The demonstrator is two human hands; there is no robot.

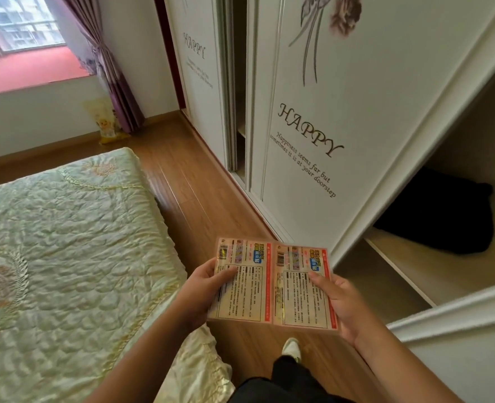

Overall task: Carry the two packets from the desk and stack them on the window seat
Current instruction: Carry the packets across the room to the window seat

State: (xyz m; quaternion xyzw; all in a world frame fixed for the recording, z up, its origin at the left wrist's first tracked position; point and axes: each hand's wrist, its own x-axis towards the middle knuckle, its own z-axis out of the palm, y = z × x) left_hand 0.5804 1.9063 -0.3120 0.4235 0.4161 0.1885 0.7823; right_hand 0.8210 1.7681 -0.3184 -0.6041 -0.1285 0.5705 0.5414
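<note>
Wardrobe point(342, 91): white sliding doors lettered "HAPPY"; one open compartment, in which a dark bundle point(441, 210) is seen lying on the shelf.
Bed point(51, 242): covered by a pale quilted spread.
Window seat point(28, 68): red, under the window, well apart from the packets.
Left packet point(240, 283): clasped by the left hand point(202, 289), thumb on top.
Right packet point(301, 286): clasped by the right hand point(342, 301); both are held side by side, edges touching, above the wooden floor point(182, 170).
</note>
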